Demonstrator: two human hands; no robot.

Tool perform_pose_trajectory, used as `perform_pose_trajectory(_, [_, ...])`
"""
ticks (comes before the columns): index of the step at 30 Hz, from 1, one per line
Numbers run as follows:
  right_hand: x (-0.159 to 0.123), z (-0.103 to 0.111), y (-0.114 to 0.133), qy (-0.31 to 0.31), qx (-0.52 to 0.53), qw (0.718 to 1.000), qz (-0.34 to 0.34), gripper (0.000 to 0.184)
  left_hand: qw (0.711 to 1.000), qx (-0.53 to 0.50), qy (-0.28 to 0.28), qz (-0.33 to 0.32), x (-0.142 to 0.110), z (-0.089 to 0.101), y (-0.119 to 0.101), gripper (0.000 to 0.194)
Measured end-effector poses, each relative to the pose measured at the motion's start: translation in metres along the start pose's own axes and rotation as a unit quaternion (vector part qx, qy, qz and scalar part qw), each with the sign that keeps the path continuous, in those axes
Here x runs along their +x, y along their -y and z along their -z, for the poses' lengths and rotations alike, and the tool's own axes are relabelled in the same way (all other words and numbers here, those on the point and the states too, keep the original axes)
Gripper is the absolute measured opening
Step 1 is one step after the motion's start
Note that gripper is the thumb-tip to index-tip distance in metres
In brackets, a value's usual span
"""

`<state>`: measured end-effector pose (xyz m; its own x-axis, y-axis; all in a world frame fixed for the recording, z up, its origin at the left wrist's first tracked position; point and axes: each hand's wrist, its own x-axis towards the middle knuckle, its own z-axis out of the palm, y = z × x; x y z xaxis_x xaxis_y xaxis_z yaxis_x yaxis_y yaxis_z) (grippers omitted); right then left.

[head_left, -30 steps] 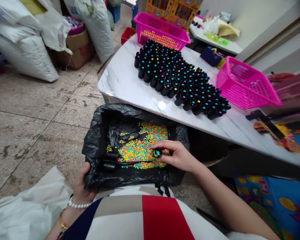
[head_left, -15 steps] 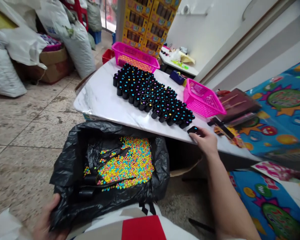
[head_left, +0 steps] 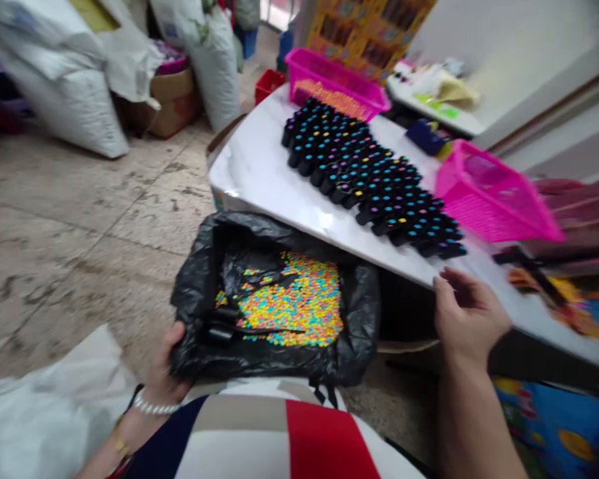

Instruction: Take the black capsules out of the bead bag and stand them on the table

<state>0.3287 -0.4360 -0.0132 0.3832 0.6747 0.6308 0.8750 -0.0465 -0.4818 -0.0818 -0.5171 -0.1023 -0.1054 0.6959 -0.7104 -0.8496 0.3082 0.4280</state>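
My left hand point(head_left: 167, 366) grips the left near corner of a box lined with a black plastic bag point(head_left: 357, 319), which sits at my lap. Inside lie many small coloured balls point(head_left: 294, 303), yellow, blue and pink, with a few black cylindrical pieces point(head_left: 220, 332) at the left. My right hand point(head_left: 469, 313) is at the table's front edge, thumb and fingers apart with nothing visible between them. Just beyond it, a dense group of small black cylinders point(head_left: 364, 166) stands on the white table point(head_left: 259, 166). Blue, purple and yellow dots show on their tops.
A pink basket point(head_left: 339, 73) holding orange pieces stands behind the cylinders, and another pink basket point(head_left: 494, 193) stands to the right. Yellow boxes point(head_left: 364, 33) are stacked at the back. White sacks point(head_left: 74, 93) and a cardboard box point(head_left: 172, 100) line the floor at left.
My right hand has let go of a black cylinder at the group's near right end and drawn back toward me. The view has swung left; my left hand still holds the lined box.
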Motion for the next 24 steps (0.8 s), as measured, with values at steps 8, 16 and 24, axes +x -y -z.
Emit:
perform_pose_trajectory(8, [-0.082, -0.070, 0.158, 0.400, 0.176, 0.734, 0.520, 0.024, 0.996, -0.017, 0.092, -0.001, 0.001, 0.005, 0.006, 0.041])
perform_pose_trajectory(16, [-0.100, -0.123, 0.202, 0.553, 0.123, 0.592, 0.573, 0.031, 0.993, -0.023, 0.112, 0.000, 0.006, 0.012, 0.005, 0.042])
perform_pose_trajectory(24, [-0.054, -0.104, 0.115, 0.551, 0.088, 0.718, 0.417, 0.045, 0.996, -0.049, 0.068, 0.015, 0.010, 0.015, 0.005, 0.026])
